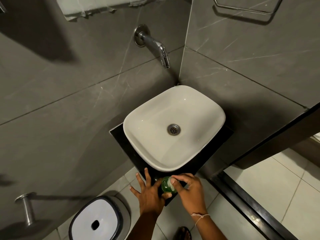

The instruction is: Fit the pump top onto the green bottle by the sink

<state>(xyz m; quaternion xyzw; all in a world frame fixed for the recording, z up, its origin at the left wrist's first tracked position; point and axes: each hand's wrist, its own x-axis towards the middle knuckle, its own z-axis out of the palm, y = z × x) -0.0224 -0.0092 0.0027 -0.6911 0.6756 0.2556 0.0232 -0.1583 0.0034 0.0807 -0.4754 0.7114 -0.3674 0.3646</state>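
The green bottle [166,186] stands on the black counter [121,135], at its near corner just in front of the white sink [147,118]. A pale clear pump top [170,181] sits on the bottle's mouth. My right hand [189,189] pinches the pump top with thumb and fingertips from the right. My left hand [149,192] presses against the bottle's left side, thumb under it and fingers spread over the counter edge. Most of the bottle's body is hidden between the hands.
A chrome tap [155,46] juts from the grey tiled wall above the sink. A white-lidded bin [97,219] stands on the floor at lower left, next to a steel wall holder [26,207]. A dark door frame [256,205] runs along the right.
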